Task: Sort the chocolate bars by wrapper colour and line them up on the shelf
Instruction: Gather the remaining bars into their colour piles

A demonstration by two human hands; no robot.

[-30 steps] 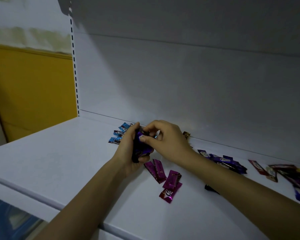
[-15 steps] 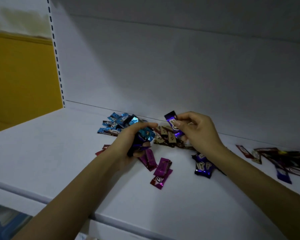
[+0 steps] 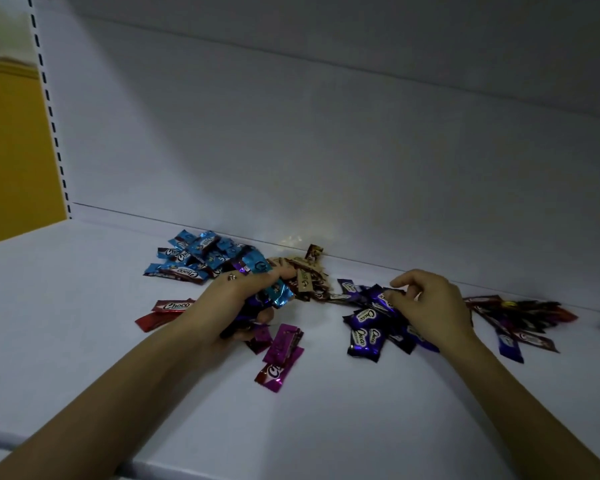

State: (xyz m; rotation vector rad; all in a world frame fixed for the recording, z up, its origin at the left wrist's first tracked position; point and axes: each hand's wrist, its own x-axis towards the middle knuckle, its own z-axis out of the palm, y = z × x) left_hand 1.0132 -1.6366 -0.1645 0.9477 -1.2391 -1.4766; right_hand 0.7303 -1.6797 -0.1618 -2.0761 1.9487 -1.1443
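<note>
Right now the person's left hand (image 3: pixel 238 301) is gripping a bunch of bars (image 3: pixel 278 289) just above the white shelf (image 3: pixel 84 348). Its fingers are curling tightly round the bunch; a shiny blue wrapper is sticking out on top and dark purple ones are showing under the palm.

The right hand (image 3: pixel 433 306) is hovering over the purple pile (image 3: pixel 366 329), its fingers bent and close together and the tips touching the top wrappers. I cannot tell whether it is pinching one.

Other heaps are crowding round both hands:
- The blue pile (image 3: pixel 191 259) is lying at the back left, near the back panel (image 3: pixel 326 150).
- The beige bars (image 3: pixel 305 277) are sitting between the blue and purple heaps, one of them leaning upright against the panel.
- Two red bars (image 3: pixel 168 311) are lying just left of the left wrist.
- The magenta bars (image 3: pixel 281 355) are resting in front, partly tucked under that hand.
- A dark mixed heap (image 3: pixel 520 317) is sprawling off to the right, well apart from the blue.

The right forearm is hiding part of the purple pile. A slotted upright (image 3: pixel 49 116) is running up the left edge, with a yellow wall (image 3: pixel 11 150) beyond it.
</note>
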